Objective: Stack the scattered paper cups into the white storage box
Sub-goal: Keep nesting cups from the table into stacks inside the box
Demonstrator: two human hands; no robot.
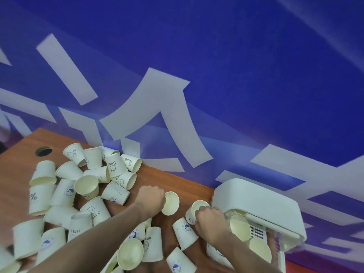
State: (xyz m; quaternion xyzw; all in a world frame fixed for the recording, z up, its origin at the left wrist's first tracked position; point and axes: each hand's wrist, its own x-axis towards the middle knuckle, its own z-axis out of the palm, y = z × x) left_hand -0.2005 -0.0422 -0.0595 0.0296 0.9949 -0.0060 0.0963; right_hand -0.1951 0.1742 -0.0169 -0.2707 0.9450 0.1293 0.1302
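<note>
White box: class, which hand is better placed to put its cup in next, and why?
The right hand. It grips a cup right beside the box opening, while the left hand holds its cup farther away, toward the pile.

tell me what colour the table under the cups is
Reddish-brown wood grain table, clearest in the head view.
</note>
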